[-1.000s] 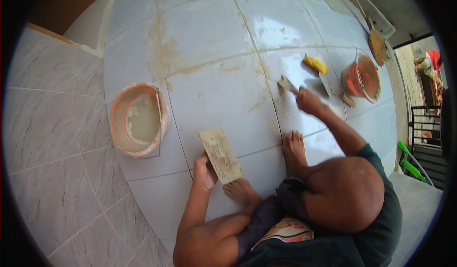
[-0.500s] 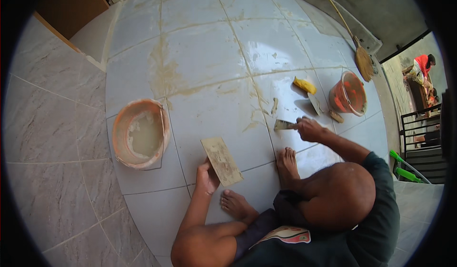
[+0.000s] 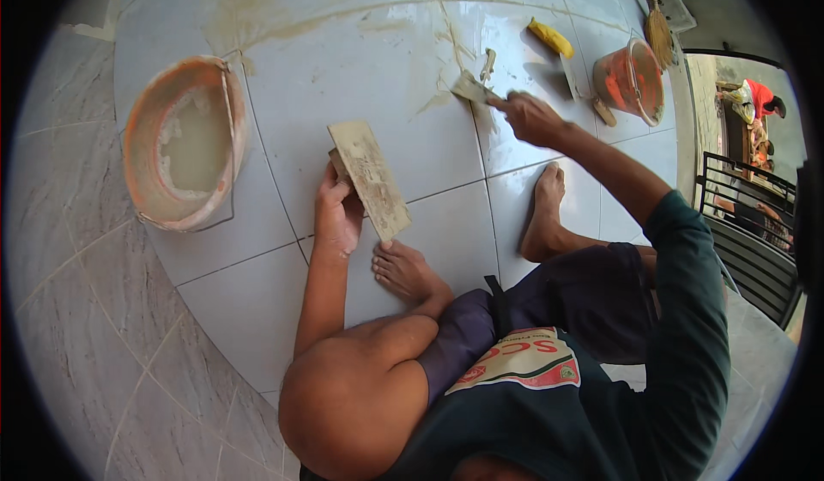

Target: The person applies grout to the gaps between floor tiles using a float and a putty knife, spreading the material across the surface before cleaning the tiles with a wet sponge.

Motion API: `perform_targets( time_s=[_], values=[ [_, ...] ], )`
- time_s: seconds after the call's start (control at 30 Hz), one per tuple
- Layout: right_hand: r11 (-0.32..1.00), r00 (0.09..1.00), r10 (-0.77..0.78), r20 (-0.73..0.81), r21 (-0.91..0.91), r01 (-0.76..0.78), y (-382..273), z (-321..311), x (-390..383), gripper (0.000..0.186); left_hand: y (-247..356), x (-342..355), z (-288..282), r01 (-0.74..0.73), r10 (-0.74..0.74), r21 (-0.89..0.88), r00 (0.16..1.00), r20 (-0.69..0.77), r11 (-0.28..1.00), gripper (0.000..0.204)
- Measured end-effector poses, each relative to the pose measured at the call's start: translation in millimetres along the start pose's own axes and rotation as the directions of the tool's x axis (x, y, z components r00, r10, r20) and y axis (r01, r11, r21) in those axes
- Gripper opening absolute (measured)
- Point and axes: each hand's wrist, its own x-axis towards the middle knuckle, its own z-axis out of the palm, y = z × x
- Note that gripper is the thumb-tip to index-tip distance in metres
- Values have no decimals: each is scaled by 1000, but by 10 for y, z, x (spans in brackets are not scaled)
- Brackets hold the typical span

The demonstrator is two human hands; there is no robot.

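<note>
Our left hand (image 3: pixel 338 212) grips a rectangular, paste-smeared board (image 3: pixel 371 175) near left; our right hand (image 3: pixel 534 121) holds a flat metal scraper (image 3: pixel 471 89) farther right. Far joints (image 3: pixel 343 16) carry beige paste (image 3: pixel 232 9); near joints (image 3: pixel 446 189) look unfilled.

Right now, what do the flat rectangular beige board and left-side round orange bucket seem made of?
Flat beige board: matte, perhaps wood or plastic; grey-brown smears hide which. Round orange bucket: probably dull plastic, from its smooth, evenly curved wall.
</note>
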Motion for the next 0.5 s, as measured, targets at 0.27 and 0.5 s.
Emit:
perform_targets(
  time_s=[0.27, 0.5],
  values=[
    [968, 942, -157, -297, 142, 206, 748, 252, -107, 47, -373, 544, 334, 52, -49, 76, 998, -33, 996, 50],
    [995, 988, 12, -153, 99, 3, 1468, 654, -742, 46, -734, 686, 809, 86, -81, 147, 996, -42, 985, 49]
  ],
)
